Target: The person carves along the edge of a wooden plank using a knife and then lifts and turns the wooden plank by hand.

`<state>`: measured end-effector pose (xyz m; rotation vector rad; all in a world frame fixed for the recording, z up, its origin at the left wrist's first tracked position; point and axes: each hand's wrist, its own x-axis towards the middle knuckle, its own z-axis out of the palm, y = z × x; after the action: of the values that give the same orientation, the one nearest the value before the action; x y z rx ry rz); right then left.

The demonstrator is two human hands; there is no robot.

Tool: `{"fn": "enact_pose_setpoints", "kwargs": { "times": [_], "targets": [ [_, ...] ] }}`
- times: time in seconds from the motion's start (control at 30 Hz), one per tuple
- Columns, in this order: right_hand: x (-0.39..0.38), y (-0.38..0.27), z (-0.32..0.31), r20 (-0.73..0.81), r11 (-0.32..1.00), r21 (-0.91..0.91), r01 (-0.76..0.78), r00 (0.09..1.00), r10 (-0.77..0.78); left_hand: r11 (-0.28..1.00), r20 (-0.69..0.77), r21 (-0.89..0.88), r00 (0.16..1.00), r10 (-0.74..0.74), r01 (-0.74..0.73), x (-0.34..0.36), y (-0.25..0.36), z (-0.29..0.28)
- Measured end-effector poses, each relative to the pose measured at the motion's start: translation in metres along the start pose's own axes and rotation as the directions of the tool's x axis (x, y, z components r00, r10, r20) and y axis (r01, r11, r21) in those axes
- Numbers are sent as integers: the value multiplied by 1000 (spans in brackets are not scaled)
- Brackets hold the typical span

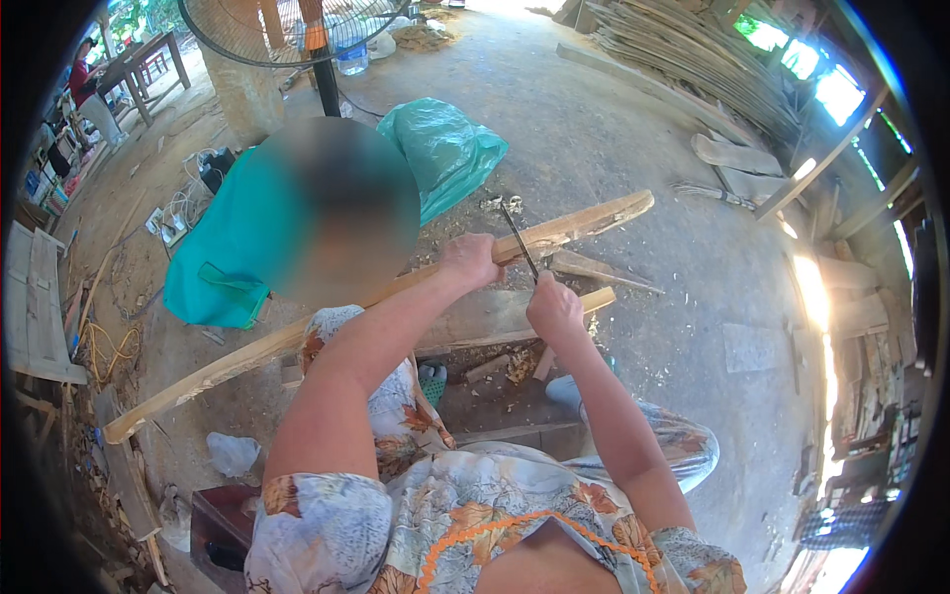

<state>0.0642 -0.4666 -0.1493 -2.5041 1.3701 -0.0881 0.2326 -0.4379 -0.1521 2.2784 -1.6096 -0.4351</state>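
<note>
Wooden pole (pixel 597 216) lies near a green bag (pixel 443 150), contents hidden.

Before us the beam (pixel 584 225) runs aslant, its near end at our left and its far end ahead to the right. Our left fingers (pixel 485 263) lie on it, just left of the blade (pixel 519 241) that crosses it; our right fingers (pixel 549 297) are at the blade's near end. A short plank (pixel 475 323) sits on our side of the beam. Beyond it we have the large bag (pixel 450 148), with the fan stand (pixel 325 87) behind that and the pillar (pixel 247 94) left of the stand. A desk (pixel 139 57) stands far left; stacked boards (pixel 693 59) lie far right on the floor (pixel 693 337).
</note>
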Motion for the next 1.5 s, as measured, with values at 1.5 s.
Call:
{"fn": "enact_pose_setpoints", "kwargs": {
  "times": [1.5],
  "targets": [
    [-1, 11, -4, -154, 992, -51, 115, 981, -121, 998, -122, 27, 990, 65, -63, 6, -11, 9]
  ]
}}
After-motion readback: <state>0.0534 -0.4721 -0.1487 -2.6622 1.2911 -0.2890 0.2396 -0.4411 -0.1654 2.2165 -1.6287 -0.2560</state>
